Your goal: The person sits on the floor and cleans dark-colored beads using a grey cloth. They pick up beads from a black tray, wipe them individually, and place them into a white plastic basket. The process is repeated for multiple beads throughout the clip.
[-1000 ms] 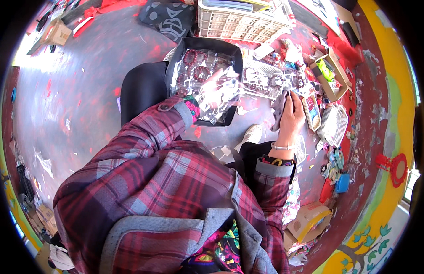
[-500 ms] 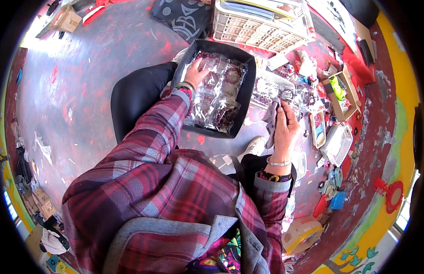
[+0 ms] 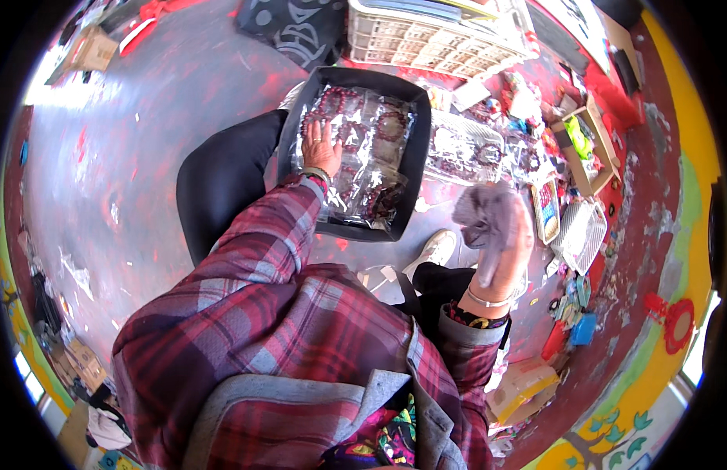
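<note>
A black box (image 3: 414,180) rests in front of me by my left leg. Inside it lie clear plastic packets (image 3: 371,129) with dark red beaded bracelets (image 3: 391,125) in them. My left hand (image 3: 322,150) lies flat on the packets at the box's left side, fingers stretched out. To the right of the box, my right hand (image 3: 514,249) is raised and grips a crumpled grey cloth (image 3: 482,213). Motion blurs that hand a little, and the cloth covers part of its fingers.
More bagged bracelets (image 3: 465,153) lie right of the box. Beyond stand a cream plastic crate (image 3: 410,39) and a dark patterned bag (image 3: 293,31). At the right are an open cardboard box (image 3: 591,168), a small basket of beads (image 3: 545,210) and a white basket (image 3: 580,235).
My right hand has lifted the grey cloth, which now spreads in front of its fingers. My left hand has shifted slightly down and left and flattened onto the packets.
</note>
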Demonstrator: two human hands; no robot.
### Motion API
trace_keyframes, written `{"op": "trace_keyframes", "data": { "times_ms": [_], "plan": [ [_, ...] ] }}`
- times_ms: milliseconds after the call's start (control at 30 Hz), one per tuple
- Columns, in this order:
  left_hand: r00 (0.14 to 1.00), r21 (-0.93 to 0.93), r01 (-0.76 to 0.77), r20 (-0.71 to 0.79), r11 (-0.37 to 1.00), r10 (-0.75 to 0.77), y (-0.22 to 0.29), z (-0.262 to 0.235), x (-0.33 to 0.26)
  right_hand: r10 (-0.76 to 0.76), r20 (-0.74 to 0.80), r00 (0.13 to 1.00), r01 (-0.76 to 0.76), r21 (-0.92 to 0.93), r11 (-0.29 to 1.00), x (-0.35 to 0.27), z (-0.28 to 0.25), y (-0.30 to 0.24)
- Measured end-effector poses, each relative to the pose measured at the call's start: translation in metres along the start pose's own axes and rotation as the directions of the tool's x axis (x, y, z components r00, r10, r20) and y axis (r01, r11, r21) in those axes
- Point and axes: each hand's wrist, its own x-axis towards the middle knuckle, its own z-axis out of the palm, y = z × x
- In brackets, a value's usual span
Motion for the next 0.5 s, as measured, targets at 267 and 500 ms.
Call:
{"op": "trace_keyframes", "data": {
  "times_ms": [267,500],
  "plan": [
    [0.913,-0.265,-0.206,-0.399,0.942,0.087,0.093,-0.034,0.069,-0.255,0.014,0.967,0.153,0.768,0.622,-0.031,-0.097,-0.028],
    [0.821,-0.442,-0.569,-0.267,0.693,0.504,0.226,-0.038,0.065,-0.192,-0.081,0.978,0.191,0.715,0.672,-0.059,-0.115,-0.021]
  ]
}}
